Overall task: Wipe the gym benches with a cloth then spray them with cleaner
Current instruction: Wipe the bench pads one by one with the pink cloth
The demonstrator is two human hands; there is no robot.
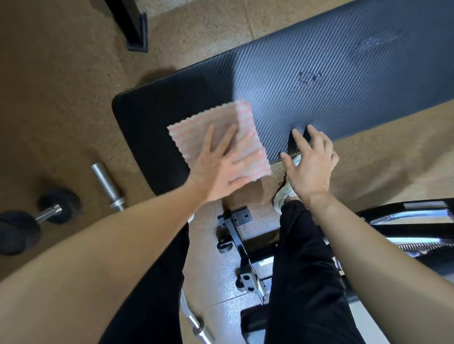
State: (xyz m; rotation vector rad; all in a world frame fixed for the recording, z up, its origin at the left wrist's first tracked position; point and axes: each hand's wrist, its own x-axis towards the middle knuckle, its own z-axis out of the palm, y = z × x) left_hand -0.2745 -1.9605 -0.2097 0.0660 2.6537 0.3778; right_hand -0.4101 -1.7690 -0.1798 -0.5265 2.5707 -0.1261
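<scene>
A long black gym bench pad with a woven texture runs from centre left to the upper right. A pink and white folded cloth lies flat on its near end. My left hand presses on the cloth with straight, spread fingers. My right hand hovers at the bench's near edge, fingers spread and slightly bent, the fingertips at or just above the pad, holding nothing. Worn marks show on the pad further along. No spray bottle is in view.
A black dumbbell and a chrome bar end lie on the brown floor at left. The bench's metal frame with wheels stands between my legs. A black post foot is at top. Another machine sits at right.
</scene>
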